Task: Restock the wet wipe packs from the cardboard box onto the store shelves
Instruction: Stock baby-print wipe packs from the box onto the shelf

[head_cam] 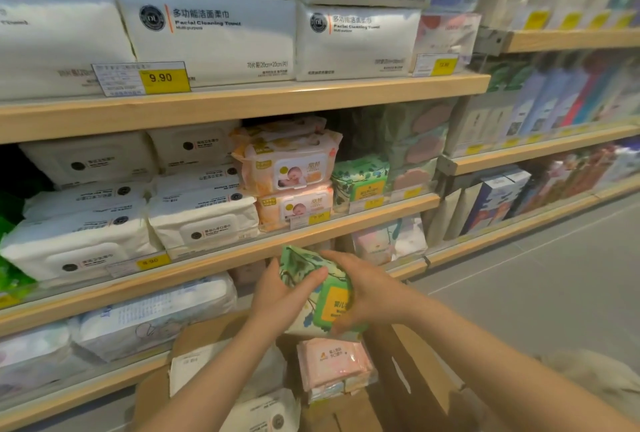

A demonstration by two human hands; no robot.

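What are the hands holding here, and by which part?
Both hands grip one green leaf-printed wet wipe pack: left hand on its left side, right hand over its right side.

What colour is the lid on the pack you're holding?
Green with a yellow label, on a leaf-print pack held by both hands; head view.

Wooden store shelves (pixel 242 102) carry stock: white facial cleaning towel packs (pixel 214 36) on the upper board, white wet wipe packs (pixel 204 223), orange baby wipe packs (pixel 291 168) and green leaf-print packs (pixel 360 178) below. A cardboard box (pixel 408 362) stands in front.
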